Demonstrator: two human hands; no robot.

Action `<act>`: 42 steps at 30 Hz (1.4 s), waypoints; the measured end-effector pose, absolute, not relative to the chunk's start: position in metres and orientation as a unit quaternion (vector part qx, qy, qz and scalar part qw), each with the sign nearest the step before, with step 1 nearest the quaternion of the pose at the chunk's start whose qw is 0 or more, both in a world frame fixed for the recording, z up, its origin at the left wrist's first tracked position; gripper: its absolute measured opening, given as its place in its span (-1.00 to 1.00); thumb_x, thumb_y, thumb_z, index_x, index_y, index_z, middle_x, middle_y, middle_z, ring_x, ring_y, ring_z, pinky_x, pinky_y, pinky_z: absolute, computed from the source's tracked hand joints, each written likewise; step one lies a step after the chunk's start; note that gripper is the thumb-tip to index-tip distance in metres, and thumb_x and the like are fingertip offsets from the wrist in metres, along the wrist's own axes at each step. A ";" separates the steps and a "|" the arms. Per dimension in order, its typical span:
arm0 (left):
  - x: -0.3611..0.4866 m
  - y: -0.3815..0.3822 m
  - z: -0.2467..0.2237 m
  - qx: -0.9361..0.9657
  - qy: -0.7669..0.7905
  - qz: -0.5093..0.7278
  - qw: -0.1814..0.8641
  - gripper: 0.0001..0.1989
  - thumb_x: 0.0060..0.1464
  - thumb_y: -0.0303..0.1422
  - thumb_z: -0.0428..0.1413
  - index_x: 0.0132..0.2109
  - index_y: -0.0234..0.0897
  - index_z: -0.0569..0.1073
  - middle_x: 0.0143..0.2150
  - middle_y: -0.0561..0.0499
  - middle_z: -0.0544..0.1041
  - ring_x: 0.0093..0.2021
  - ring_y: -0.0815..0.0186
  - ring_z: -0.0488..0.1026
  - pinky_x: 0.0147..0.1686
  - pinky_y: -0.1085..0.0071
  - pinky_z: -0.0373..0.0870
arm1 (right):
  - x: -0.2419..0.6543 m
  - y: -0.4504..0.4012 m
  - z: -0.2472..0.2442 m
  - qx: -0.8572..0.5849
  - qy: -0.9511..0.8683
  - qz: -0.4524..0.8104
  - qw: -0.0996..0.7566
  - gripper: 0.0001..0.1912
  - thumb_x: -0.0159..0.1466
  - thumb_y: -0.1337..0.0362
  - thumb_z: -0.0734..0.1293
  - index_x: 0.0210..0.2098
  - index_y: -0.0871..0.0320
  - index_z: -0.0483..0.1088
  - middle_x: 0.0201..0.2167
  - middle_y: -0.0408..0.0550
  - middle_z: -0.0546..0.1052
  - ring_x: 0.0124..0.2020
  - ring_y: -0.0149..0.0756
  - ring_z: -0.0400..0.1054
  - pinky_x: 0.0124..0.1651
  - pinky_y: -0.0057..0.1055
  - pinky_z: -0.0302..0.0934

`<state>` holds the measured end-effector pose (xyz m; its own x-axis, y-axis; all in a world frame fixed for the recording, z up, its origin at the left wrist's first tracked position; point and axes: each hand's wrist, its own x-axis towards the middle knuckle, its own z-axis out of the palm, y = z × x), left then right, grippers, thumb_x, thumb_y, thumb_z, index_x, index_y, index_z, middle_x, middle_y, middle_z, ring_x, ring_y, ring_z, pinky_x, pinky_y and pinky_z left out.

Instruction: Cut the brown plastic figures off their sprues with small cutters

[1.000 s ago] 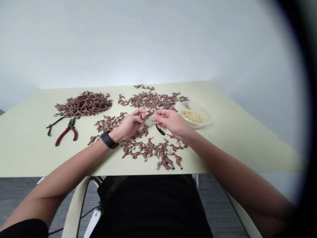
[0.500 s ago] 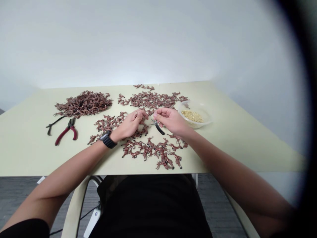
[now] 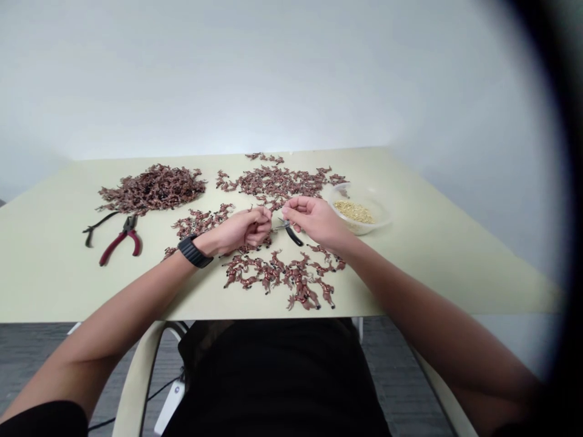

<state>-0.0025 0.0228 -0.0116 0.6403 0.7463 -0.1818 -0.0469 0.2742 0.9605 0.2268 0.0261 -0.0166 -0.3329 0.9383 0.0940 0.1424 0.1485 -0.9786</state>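
My left hand [image 3: 248,229], wearing a black watch on the wrist, is closed with its fingers curled. It hovers over small brown deer figures [image 3: 195,223]; whatever it pinches is too small to make out. Just across from it, my right hand [image 3: 314,220] has thumb and fingertips pressed together in a pinch. Below those fingertips shows a small pair of pliers [image 3: 294,235] with a black handle, jaws pointing left. Whether the right hand grips the pliers or they lie beneath is partly hidden. More deer figures [image 3: 298,280] lie spread in front of both hands.
A clear bowl [image 3: 385,218] with small gold pieces stands right of my right hand. A heaped pile of brown figures [image 3: 155,187] sits at left, near red-handled pliers [image 3: 121,240] and a black tool [image 3: 93,229]. Further figures [image 3: 282,182] are spread behind my hands.
My left wrist has turned and its fingers have curled in more, close to the right fingertips. The right hand stays almost where it was.
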 end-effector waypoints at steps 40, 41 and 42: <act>0.012 0.007 -0.022 0.797 0.391 0.270 0.373 -0.79 0.46 -0.17 -0.02 -0.01 -0.23 0.27 -0.43 0.02 0.58 -0.55 0.29 0.54 -0.57 0.45 0.34 | 0.218 0.013 -0.016 -0.404 -0.727 0.394 0.392 -0.84 0.35 0.15 0.36 -0.25 0.09 0.51 -0.41 -0.07 0.55 -0.41 -0.30 0.33 -0.35 -0.34 0.18; 0.012 0.007 -0.022 0.800 0.392 0.269 0.366 -0.80 0.46 -0.18 -0.02 -0.02 -0.23 0.27 -0.42 0.02 0.58 -0.55 0.30 0.53 -0.56 0.45 0.34 | 0.218 0.013 -0.016 -0.403 -0.726 0.396 0.392 -0.84 0.35 0.15 0.36 -0.25 0.09 0.50 -0.41 -0.06 0.55 -0.41 -0.30 0.34 -0.34 -0.34 0.19; 0.012 0.006 -0.022 0.803 0.392 0.269 0.359 -0.81 0.46 -0.19 -0.02 -0.02 -0.22 0.27 -0.42 0.02 0.58 -0.55 0.30 0.52 -0.56 0.45 0.33 | 0.218 0.013 -0.016 -0.404 -0.724 0.398 0.393 -0.84 0.35 0.15 0.36 -0.25 0.09 0.50 -0.40 -0.06 0.56 -0.41 -0.30 0.34 -0.34 -0.33 0.20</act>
<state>0.0119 0.0065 -0.0222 0.5479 0.8228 0.1507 0.4360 -0.4347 0.7880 0.2180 0.0134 -0.0163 -0.3657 0.8973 0.2472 0.2719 0.3570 -0.8936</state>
